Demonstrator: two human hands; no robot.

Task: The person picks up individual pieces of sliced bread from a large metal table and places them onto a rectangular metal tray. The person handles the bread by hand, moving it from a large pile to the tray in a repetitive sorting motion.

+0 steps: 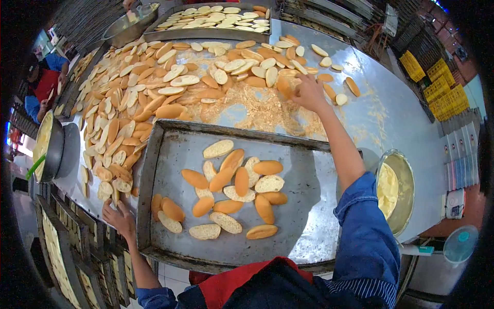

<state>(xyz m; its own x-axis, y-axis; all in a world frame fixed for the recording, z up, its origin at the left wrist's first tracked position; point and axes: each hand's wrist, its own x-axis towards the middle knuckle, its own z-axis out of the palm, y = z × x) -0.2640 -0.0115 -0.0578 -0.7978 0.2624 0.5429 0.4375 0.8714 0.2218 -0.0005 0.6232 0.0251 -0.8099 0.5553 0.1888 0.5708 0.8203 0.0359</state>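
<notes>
My right hand [310,92] reaches over the far part of the metal table, its fingers on a browned bread piece [285,87] beside scattered crumbs. At the table's left edge, my left hand [119,216] touches the lower end of the bread heap [127,100]; whether its fingers grip a slice is unclear. Between my arms lies a large metal baking tray [162,243] with several oval bread halves, some crust up, such as one browned half [195,179], others cut side up, such as a pale half [269,184].
A bowl of pale cream [387,189] stands at the right; another bowl [52,146] with a green handle is at the left edge. A filled tray [208,34] and a metal basin [131,25] sit at the far side. A co-worker [46,85] stands at left; another person's hand shows beyond the basin.
</notes>
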